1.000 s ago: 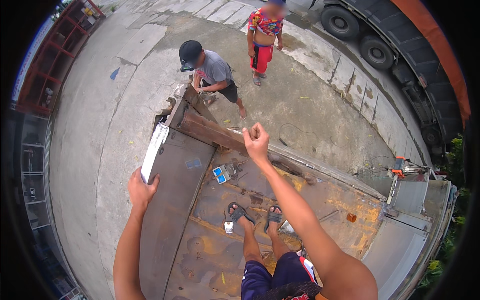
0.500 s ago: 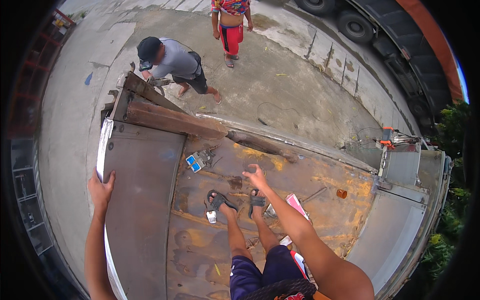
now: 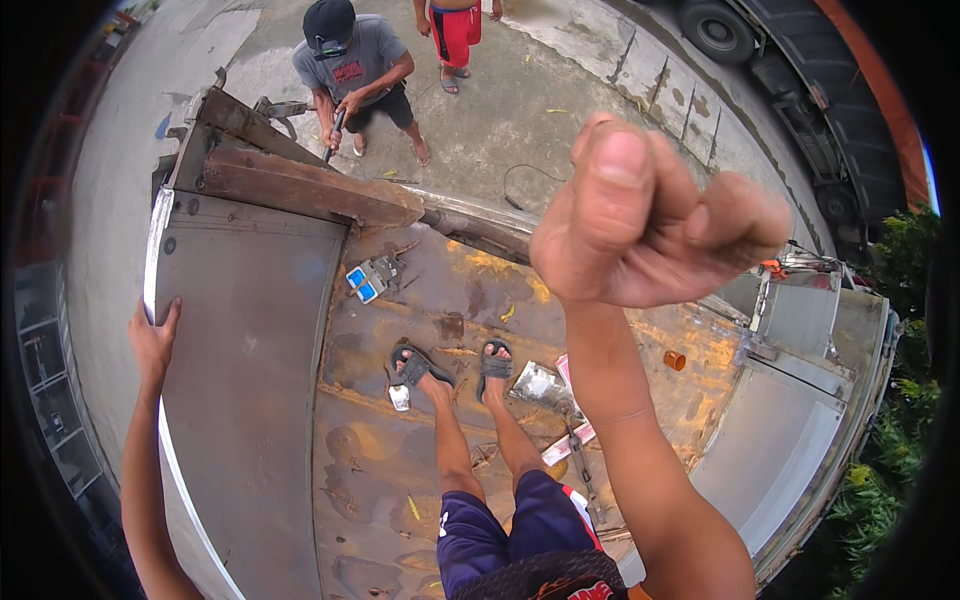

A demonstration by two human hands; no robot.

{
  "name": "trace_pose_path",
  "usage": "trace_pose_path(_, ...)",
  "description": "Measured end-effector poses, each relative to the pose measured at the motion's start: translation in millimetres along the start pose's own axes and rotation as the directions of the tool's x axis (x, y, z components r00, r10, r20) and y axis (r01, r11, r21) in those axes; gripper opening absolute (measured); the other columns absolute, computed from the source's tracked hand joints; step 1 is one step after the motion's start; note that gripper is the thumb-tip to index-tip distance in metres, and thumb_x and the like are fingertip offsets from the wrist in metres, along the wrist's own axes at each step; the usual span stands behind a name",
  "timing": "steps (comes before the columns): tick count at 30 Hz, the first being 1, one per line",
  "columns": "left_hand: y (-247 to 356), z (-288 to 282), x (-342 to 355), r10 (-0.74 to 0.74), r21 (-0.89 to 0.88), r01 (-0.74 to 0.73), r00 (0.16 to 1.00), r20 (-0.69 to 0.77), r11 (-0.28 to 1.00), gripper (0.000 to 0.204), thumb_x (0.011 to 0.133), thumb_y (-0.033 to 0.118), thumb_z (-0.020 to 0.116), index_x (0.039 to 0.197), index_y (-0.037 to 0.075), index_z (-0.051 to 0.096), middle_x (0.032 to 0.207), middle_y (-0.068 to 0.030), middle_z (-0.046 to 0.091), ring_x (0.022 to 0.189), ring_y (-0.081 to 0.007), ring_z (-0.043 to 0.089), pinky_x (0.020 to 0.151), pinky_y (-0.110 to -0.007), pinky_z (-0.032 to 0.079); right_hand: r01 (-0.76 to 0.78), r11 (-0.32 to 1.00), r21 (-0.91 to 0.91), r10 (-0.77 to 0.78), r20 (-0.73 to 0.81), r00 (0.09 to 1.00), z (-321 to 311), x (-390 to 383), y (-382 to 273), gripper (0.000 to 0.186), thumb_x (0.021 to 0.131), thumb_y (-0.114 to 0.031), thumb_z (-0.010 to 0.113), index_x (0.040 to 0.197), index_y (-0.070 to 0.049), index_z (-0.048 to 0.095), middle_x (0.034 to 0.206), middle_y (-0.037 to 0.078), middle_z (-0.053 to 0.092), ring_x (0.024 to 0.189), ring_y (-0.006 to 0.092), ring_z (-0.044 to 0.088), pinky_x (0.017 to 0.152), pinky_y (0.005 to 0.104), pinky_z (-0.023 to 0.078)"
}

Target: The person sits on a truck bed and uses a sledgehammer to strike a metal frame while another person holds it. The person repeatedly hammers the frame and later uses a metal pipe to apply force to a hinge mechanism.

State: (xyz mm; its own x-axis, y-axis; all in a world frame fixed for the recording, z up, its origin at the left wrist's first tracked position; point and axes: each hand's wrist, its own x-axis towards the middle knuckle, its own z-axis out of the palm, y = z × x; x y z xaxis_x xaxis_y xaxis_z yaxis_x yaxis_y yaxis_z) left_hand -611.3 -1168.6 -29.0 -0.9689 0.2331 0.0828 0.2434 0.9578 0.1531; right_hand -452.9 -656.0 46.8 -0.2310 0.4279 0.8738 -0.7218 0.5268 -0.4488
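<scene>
My left hand (image 3: pixel 153 338) is wrapped over the pale top edge of a grey metal side panel (image 3: pixel 245 400), thumb on the inner face and fingers on the outer side. My right hand (image 3: pixel 650 225) is raised close to the camera, above the far right part of the rusty metal bed (image 3: pixel 375 450). Its fingers are curled in, and nothing shows in them. Across the far end of the panel runs a rusty brown steel beam (image 3: pixel 300 187), which neither hand touches.
A grey tool with blue parts (image 3: pixel 370 278), a white tray-like piece (image 3: pixel 542 385), a chain (image 3: pixel 582 468) and an orange-brown cup (image 3: pixel 675 360) lie on the bed. Beyond it, a person in a cap (image 3: pixel 350 70) grips a dark bar. Another person (image 3: pixel 455 35) stands behind. A truck (image 3: pixel 800 110) is at far right.
My right hand has risen from above the bed toward the camera, its fingers curling. My left hand stays on the panel edge. The person in the cap has turned and now grips a bar.
</scene>
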Motion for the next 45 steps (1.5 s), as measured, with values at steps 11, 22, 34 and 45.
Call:
trace_pose_path(11, -3, -1, 0, -0.192, -0.032, 0.195, 0.978, 0.078, 0.98, 0.061, 0.084, 0.048, 0.073, 0.104, -0.009, 0.066, 0.087, -0.0198, 0.071, 0.08, -0.0293, 0.068, 0.079, -0.038, 0.052, -0.513, 0.828, -0.226, 0.559, 0.277, 0.781, 7, -69, 138, 0.027, 0.089, -0.021, 0.069, 0.095, -0.003, 0.049, 0.057, 0.0, 0.045, 0.051, 0.0096, 0.044, 0.05, 0.0296, 0.035)
trace_pose_path(22, -11, -3, -6, -0.176, -0.197, 0.176, 0.984, 0.019, 0.964, 0.072, 0.082, 0.061, 0.066, 0.099, -0.009, 0.067, 0.083, -0.0137, 0.063, 0.079, -0.0247, 0.064, 0.078, -0.035, 0.051, -0.303, 0.416, -0.857, 0.909, 0.406, 0.099, -62, -332, 201, 0.077, 0.094, -0.075, 0.03, 0.124, -0.014, 0.067, 0.099, 0.026, 0.071, 0.103, 0.0465, 0.065, 0.089, 0.0542, 0.049)
trace_pose_path(34, 7, -6, -9, -0.263, -0.216, 0.246, 0.963, -0.051, 0.945, 0.081, 0.077, 0.06, 0.071, 0.108, -0.014, 0.064, 0.096, -0.0219, 0.068, 0.094, -0.0298, 0.068, 0.083, -0.038, 0.053, -0.233, 0.614, -0.754, 0.779, 0.534, 0.327, -66, -338, 203, 0.083, 0.091, -0.079, 0.03, 0.125, -0.014, 0.068, 0.101, 0.027, 0.07, 0.102, 0.0471, 0.064, 0.088, 0.0549, 0.049)
trace_pose_path(45, -13, -6, 75, -0.119, -0.327, 0.181, 0.973, 0.2, 0.928, 0.058, 0.069, 0.04, 0.077, 0.113, 0.004, 0.066, 0.106, -0.0104, 0.067, 0.092, -0.0192, 0.064, 0.078, -0.033, 0.05, -0.257, 0.552, -0.793, 0.808, 0.434, 0.397, -62, -338, 196, 0.082, 0.089, -0.08, 0.034, 0.12, -0.015, 0.071, 0.101, 0.026, 0.071, 0.103, 0.0441, 0.066, 0.091, 0.0522, 0.05)
